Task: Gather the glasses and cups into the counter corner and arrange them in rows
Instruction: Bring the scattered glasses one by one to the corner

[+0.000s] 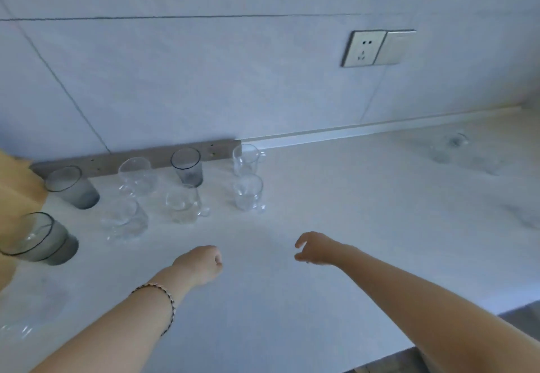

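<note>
Several glasses stand in two rows at the counter's back left. The back row has a smoky grey tumbler [73, 187], a clear cup [136, 176], another grey tumbler [188, 166] and a clear handled cup [247, 158]. In front stand clear cups [124, 220], [183, 203], [248, 192] and a grey tumbler [39, 239]. One clear glass [450, 146] sits blurred at the far right. My left hand [201, 264] hovers over the counter with curled fingers and holds nothing. My right hand [317, 248] hovers beside it, fingers loosely bent and apart, also holding nothing.
The white counter [350, 211] meets a tiled wall with a socket and switch [377, 48]. A wooden panel [14, 185] bounds the left side. A faint clear object [23, 323] lies at the lower left. The counter's front edge runs at the lower right.
</note>
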The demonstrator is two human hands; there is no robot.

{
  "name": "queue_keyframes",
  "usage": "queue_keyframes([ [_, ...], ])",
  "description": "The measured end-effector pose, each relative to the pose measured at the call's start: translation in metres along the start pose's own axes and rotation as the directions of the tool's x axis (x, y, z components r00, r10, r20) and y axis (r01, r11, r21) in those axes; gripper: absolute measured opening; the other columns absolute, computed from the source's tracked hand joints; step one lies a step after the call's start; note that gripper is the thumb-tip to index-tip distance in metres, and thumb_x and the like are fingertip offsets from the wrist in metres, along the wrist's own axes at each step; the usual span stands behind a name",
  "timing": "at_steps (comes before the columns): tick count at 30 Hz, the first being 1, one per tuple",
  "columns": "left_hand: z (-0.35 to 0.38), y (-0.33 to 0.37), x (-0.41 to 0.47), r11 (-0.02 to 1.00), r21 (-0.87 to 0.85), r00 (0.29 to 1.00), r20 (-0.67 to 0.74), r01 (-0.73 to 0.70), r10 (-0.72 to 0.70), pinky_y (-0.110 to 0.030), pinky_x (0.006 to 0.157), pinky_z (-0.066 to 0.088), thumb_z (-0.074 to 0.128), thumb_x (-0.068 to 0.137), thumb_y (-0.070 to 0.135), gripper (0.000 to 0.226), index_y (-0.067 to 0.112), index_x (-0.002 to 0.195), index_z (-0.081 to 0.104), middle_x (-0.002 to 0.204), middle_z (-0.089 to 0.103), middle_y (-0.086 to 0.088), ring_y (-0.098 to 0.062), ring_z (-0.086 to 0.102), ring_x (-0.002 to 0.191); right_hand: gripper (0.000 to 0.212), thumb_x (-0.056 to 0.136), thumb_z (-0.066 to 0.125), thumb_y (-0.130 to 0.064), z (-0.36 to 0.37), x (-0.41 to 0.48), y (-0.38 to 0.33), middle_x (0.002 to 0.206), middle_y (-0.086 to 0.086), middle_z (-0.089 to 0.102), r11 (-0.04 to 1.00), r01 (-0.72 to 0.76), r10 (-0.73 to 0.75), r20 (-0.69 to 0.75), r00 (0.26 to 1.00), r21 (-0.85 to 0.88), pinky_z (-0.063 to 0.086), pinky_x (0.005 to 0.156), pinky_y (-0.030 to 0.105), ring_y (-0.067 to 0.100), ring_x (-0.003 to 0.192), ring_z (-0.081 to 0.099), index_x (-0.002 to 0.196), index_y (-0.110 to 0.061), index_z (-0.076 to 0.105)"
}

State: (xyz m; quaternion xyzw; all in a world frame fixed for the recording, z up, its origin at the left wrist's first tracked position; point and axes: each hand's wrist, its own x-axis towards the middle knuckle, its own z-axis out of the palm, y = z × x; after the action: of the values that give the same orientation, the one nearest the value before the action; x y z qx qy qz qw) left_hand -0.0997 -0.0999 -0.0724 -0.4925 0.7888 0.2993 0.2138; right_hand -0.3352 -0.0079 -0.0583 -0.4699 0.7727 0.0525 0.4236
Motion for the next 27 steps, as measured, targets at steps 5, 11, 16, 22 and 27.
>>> queue_keyframes([
  [5, 0.012, 0.141, 0.042, 0.992, 0.084, 0.995, 0.004, -0.1, 0.1, -0.03, 0.091, 0.045, 0.043, 0.092, 0.025, 0.005, 0.026, 0.089, 0.047, 0.113, 0.059, -0.001, -0.02, 0.055, 0.099, 0.039, 0.091, 0.054, -0.023, -0.056, -0.012, 0.148, 0.132, 0.012, 0.056, 0.987, -0.1, 0.111, -0.084, 0.99, 0.126, 0.041, 0.089, 0.024, 0.022, 0.113, 0.056, 0.128, -0.011, 0.053],
  [11, 0.044, 0.305, 0.083, 0.974, 0.151, 0.985, 0.061, -0.167, 0.16, -0.032, 0.099, 0.043, 0.042, 0.093, 0.024, 0.011, 0.024, 0.098, 0.053, 0.127, 0.058, -0.003, -0.023, 0.055, 0.117, 0.035, 0.091, 0.053, -0.02, -0.111, -0.029, 0.316, 0.13, 0.009, 0.057, 0.957, -0.168, 0.213, -0.179, 0.96, 0.238, 0.044, 0.095, 0.028, 0.023, 0.111, 0.057, 0.125, -0.012, 0.056],
  [16, 0.064, 0.419, 0.108, 0.962, 0.177, 0.977, 0.079, -0.209, 0.198, -0.033, 0.096, 0.044, 0.041, 0.093, 0.022, 0.014, 0.021, 0.098, 0.054, 0.124, 0.06, -0.004, -0.024, 0.056, 0.115, 0.033, 0.091, 0.053, -0.02, -0.149, -0.041, 0.429, 0.124, 0.009, 0.06, 0.924, -0.219, 0.32, -0.319, 0.892, 0.313, 0.044, 0.089, 0.025, 0.023, 0.113, 0.057, 0.122, -0.013, 0.057],
  [22, 0.084, 0.505, 0.131, 0.937, 0.207, 0.957, 0.125, -0.282, 0.26, -0.034, 0.1, 0.045, 0.042, 0.094, 0.025, 0.009, 0.026, 0.095, 0.052, 0.125, 0.059, -0.004, -0.024, 0.055, 0.116, 0.064, 0.085, 0.062, -0.019, -0.202, -0.051, 0.533, 0.152, 0.011, 0.018, 0.943, -0.305, 0.324, -0.567, 0.757, 0.132, 0.029, 0.113, 0.041, 0.031, 0.139, 0.023, 0.142, -0.016, 0.034],
  [27, 0.094, 0.527, 0.137, 0.925, 0.237, 0.952, 0.159, -0.296, 0.263, -0.034, 0.099, 0.045, 0.044, 0.093, 0.023, 0.006, 0.028, 0.09, 0.048, 0.122, 0.06, -0.002, -0.023, 0.056, 0.114, 0.098, 0.081, 0.071, -0.029, -0.231, -0.042, 0.578, 0.159, 0.014, -0.003, 0.908, -0.412, 0.401, -0.459, 0.793, 0.08, 0.015, 0.118, 0.043, 0.033, 0.146, 0.005, 0.151, -0.022, 0.003],
])
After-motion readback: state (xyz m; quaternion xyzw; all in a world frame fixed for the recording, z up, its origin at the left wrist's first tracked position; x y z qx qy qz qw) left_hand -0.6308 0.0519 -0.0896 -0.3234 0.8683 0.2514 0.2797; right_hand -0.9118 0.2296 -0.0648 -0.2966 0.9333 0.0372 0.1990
